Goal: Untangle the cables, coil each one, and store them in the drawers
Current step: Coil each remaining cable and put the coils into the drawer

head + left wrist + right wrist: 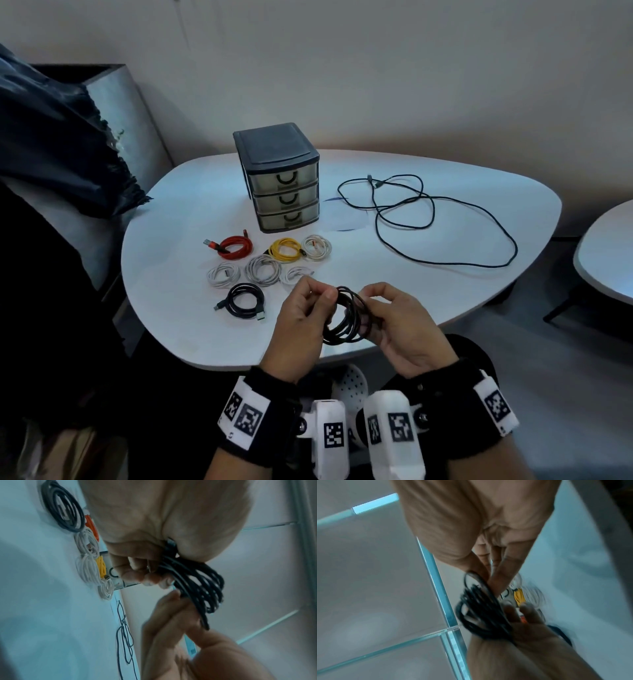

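- Head view hides the near edge of the white table [178,212] behind both hands; a dark draped cloth [58,144] is cut off at the left edge of the frame; a second pale tabletop [606,253] is cut off at the right edge
- Right wrist view is smeared with motion, so the coils beyond the fingers are only patches of yellow and white; left wrist view shows a connector end tucked into the palm, its type too blurred to tell
- Pale wall fills the top of the head view; grey floor lies at lower right; on the table, a dark three-drawer unit [279,178] stands at centre, all drawers closed
- Below the unit lie coiled cables: red [234,247], yellow [284,250], several white, and one dark coil [245,300]; a loose black cable [445,219] sprawls at right of centre, uncoiled
- Left hand [301,329] curls its fingers round the black cable coil [346,317], held above the table's near edge at lower centre
- Right hand [400,325] pinches the same coil's opposite side, fingers curled
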Demonstrator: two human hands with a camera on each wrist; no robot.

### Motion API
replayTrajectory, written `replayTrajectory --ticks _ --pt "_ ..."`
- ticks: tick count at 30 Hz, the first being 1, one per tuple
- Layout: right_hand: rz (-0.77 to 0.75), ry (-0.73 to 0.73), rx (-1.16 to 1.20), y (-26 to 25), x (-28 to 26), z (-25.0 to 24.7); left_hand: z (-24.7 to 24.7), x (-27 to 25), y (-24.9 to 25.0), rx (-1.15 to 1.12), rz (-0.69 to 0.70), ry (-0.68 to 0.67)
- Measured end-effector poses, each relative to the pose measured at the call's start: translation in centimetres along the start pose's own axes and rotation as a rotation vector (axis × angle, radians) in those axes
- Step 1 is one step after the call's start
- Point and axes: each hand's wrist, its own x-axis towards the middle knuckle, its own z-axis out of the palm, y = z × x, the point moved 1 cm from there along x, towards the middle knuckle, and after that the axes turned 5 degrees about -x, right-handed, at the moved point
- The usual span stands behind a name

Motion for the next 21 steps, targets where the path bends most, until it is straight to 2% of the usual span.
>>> replayTrajectory --ticks 3,6,9,12,14,18,21 --pt "0.089 -0.099 0.131 1.0 -0.2 0.7 0.1 -0.2 0.1 0.054 0.092 0.02" --pt "0.073 -0.099 0.208 1.3 0.1 0.8 0.2 -0.7 0.1 0.15 0.139 -0.013" --pt "-0.023 -0.046 0.063 1.3 1.0 0.5 -0.1 -0.8 0.0 0.111 0.091 -0.045" --pt "0.016 -0.205 0.015 1.1 1.0 0.1 -0.6 -0.8 0.3 0.089 0.064 -0.058" --pt "0.046 -0.244 -0.005 0.7 1.0 -0.2 -0.5 -0.9 0.4 0.099 0.06 -0.065" --pt "-0.025 -0.053 -0.09 0.2 1.2 0.0 0.0 -1.0 0.0 0.122 0.049 -0.086" --pt "0.057 -0.023 0.027 0.7 0.9 0.5 -0.1 -1.1 -0.4 0.157 0.088 -0.055"
